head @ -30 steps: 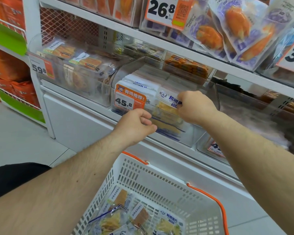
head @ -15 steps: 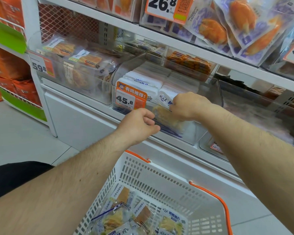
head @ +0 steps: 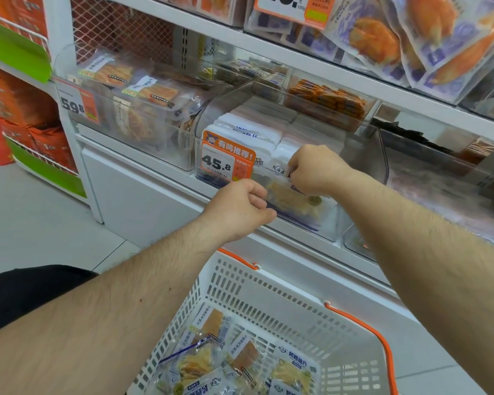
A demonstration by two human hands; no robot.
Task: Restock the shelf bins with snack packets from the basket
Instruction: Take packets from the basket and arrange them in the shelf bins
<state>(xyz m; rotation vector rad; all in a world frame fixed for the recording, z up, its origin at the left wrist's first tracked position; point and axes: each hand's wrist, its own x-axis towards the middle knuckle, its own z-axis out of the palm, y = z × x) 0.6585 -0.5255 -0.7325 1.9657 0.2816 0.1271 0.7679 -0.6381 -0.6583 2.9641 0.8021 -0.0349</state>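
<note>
Snack packet (head: 293, 196) pinched by right hand (head: 314, 169) fingers (head: 293, 175) inside bin (head: 362, 155).

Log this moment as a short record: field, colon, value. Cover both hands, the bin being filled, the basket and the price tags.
left hand: fingers curled, at the front lip of the middle bin, lower edge of packet
right hand: pinches the packet's top
packet: upright at the bin's front
middle bin: clear, rows of white packets, tag 45.8
left bin: tag 59.8
basket: white, orange handles, below the shelf, packets still inside
</note>
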